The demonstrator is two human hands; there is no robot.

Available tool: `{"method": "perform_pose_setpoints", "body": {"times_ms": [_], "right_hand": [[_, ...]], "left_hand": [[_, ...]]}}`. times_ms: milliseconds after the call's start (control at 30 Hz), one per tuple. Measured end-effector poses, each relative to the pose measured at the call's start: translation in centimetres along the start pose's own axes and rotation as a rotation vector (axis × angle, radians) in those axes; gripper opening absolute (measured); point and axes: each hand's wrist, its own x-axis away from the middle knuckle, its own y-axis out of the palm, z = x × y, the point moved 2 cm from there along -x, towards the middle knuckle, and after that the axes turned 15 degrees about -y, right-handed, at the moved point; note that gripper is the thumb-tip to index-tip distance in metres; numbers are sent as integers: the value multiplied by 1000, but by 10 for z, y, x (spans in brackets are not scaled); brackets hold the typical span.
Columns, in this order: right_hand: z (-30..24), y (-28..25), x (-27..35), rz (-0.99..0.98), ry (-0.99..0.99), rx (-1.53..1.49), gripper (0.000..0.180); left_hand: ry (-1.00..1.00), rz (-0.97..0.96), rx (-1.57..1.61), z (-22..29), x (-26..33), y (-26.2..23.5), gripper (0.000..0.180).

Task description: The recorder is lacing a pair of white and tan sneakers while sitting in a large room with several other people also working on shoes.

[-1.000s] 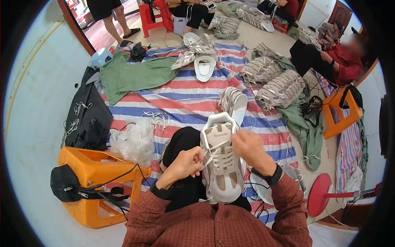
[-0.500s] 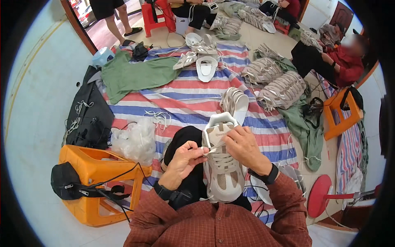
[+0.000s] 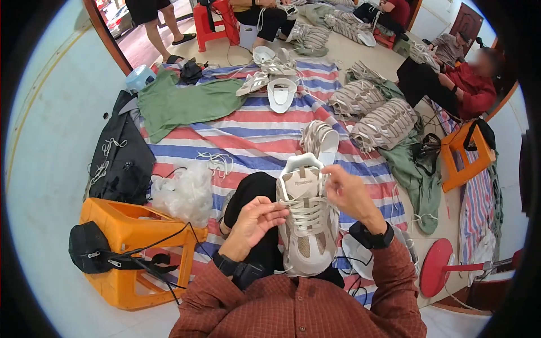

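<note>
In front of my lap, a beige and white sneaker [image 3: 308, 260] stands with its toe toward me. Its pale shoelace [image 3: 307, 218] crosses the lower eyelets, and the tongue [image 3: 300, 183] lies bare above them. At the left eyelet edge, my left hand [image 3: 256, 222] is closed, thumb and index finger pinching the lace. Up by the collar on the right side, my right hand [image 3: 354, 197] is also closed, its fingertips together on a lace strand at the upper eyelets. The fingers partly hide that strand.
Beyond the sneaker, stacked shoe uppers [image 3: 320, 141] lie on a striped sheet [image 3: 225, 135]. A plastic bag [image 3: 183, 191] and an orange stool [image 3: 135, 217] stand at left. Bundled uppers [image 3: 386, 124] lie at right, near a person in red [image 3: 476, 90]. Green cloth [image 3: 191, 101] is spread farther off.
My right hand has moved right, off the tongue to the right eyelet edge, uncovering the tongue. My left hand has shifted only slightly beside the lacing.
</note>
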Motion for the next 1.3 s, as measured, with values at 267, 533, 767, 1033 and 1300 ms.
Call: {"method": "perform_pose_setpoints", "body": {"times_ms": [267, 533, 767, 1033, 1300], "right_hand": [[35, -20, -8, 110, 604, -697, 17], [27, -12, -2, -637, 2, -102, 47], [35, -15, -8, -770, -97, 122, 57], [46, -16, 20, -534, -179, 51, 35], [51, -12, 22, -439, -237, -56, 28]], "left_hand": [[309, 242, -717, 38, 6, 26, 12], [501, 179, -965, 39, -51, 65, 12], [617, 141, -1466, 23, -77, 82, 11], [654, 130, -1768, 6, -74, 89, 16], [846, 123, -1928, -1, -76, 90, 6]]}}
